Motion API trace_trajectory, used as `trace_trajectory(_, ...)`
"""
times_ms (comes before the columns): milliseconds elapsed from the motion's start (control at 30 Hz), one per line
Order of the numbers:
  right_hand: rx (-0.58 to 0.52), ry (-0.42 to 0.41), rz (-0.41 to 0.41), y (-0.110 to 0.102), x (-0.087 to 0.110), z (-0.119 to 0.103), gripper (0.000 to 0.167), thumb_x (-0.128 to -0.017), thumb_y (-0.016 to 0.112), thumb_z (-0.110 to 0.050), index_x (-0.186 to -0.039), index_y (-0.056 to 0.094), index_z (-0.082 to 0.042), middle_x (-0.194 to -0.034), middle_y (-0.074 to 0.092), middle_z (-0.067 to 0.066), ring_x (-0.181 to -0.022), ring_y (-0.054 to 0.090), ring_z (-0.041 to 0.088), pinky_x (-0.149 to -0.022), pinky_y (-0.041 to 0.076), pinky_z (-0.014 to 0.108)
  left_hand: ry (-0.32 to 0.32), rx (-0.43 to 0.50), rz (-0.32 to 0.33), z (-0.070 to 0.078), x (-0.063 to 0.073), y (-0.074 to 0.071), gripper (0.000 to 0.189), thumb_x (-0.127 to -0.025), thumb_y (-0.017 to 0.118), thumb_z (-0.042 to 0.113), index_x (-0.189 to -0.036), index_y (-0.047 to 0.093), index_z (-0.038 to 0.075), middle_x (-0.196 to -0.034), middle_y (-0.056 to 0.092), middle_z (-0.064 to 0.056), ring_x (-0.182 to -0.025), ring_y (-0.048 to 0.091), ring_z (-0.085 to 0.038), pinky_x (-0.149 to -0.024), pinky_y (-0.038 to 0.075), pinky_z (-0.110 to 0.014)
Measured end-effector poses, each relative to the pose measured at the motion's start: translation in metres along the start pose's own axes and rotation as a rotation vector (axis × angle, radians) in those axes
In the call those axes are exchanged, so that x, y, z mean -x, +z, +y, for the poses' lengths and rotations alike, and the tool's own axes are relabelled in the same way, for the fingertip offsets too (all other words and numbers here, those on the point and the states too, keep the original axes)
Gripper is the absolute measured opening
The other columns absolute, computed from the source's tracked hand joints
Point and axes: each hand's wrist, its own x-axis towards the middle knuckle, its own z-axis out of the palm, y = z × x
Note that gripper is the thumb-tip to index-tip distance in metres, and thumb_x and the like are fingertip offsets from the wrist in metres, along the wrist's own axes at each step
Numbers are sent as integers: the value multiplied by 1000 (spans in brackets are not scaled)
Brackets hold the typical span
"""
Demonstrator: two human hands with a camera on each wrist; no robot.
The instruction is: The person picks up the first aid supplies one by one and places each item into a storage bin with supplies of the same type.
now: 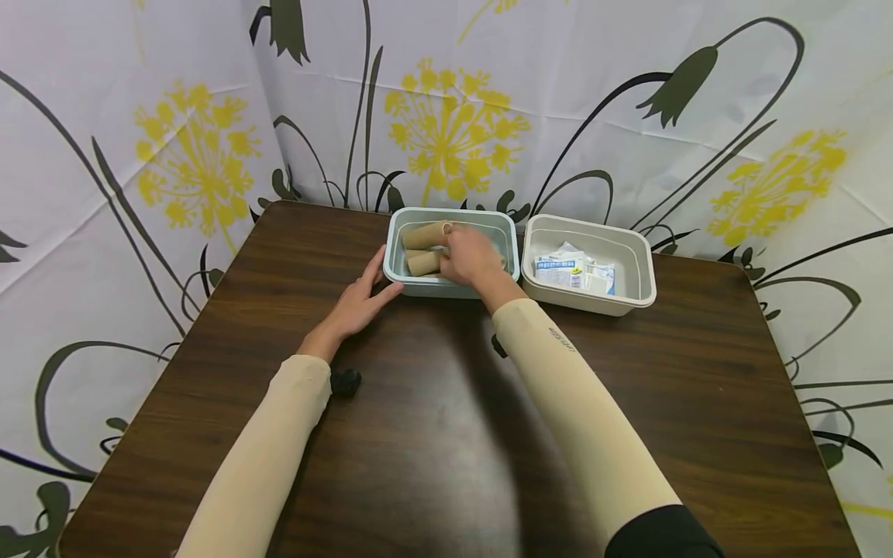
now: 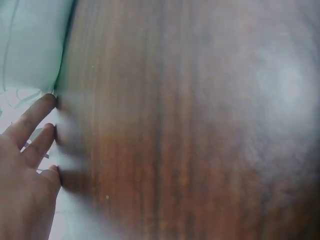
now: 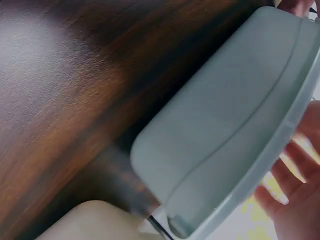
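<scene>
A pale blue-grey plastic bin (image 1: 456, 290) stands at the back of the table with several brown cardboard tubes (image 1: 423, 264) inside. My right hand (image 1: 470, 254) reaches into it from the front and pinches the end of the upper cardboard tube (image 1: 422, 235), which lies aslant over another. In the right wrist view the fingers (image 3: 287, 175) pass behind the bin's rim (image 3: 260, 172), and the tubes are hidden. My left hand (image 1: 356, 304) lies along the bin's left end, fingers extended and thumb by the front corner. The left wrist view shows its fingertips (image 2: 47, 102) beside the bin (image 2: 30, 45).
Right beside the blue-grey bin stands a beige bin (image 1: 579, 297) holding several white and blue printed packets (image 1: 561, 266). Both sit on a dark wooden table (image 1: 432, 434), close to its back edge. A white curtain with flowers (image 1: 572, 93) hangs behind.
</scene>
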Motion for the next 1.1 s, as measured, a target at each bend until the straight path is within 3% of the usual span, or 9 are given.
trace_trajectory(167,84,40,3,0,8,6,36,-99,50,-30,-131,66,-29,-142,53,0,-128,47,26,-103,33,48,5,-3,-3,-1,-3,0,79,-97,49,59,-157,0,43,-155,33,-14,-144,26,-35,-110,18,-63)
trace_trajectory(367,41,21,71,-8,22,17,33,-98,55,-31,-128,68,-24,-133,57,0,-126,47,25,-105,32,47,4,-10,-11,-2,-6,-1,80,-97,49,59,-158,1,40,-156,32,-15,-144,27,-34,-110,17,-63)
trace_trajectory(500,-15,5,157,-15,38,25,31,-96,58,-29,-123,71,-21,-127,60,0,-123,50,24,-104,33,46,7,-11,-14,-3,-7,-2,78,-97,49,58,-157,2,42,-156,33,-14,-144,27,-33,-110,18,-62)
trace_trajectory(733,-131,-36,310,-24,84,55,30,-93,63,-24,-120,71,-13,-123,62,5,-119,53,27,-102,35,47,30,-6,-1,-10,-9,-4,76,-97,51,56,-157,7,41,-153,38,-12,-143,29,-32,-110,21,-60)
trace_trajectory(900,-250,-22,423,-23,128,92,30,-90,69,-18,-117,72,-7,-120,63,9,-116,56,29,-98,38,49,20,-7,8,-17,-5,-10,79,-97,53,55,-159,11,31,-149,44,-12,-142,32,-31,-110,21,-60)
trace_trajectory(1100,-338,61,427,-13,176,134,35,-90,71,-13,-123,67,-2,-127,59,14,-119,52,35,-94,41,52,24,-36,41,-25,4,-22,79,-97,53,52,-159,11,27,-147,46,-15,-142,30,-35,-110,21,-62)
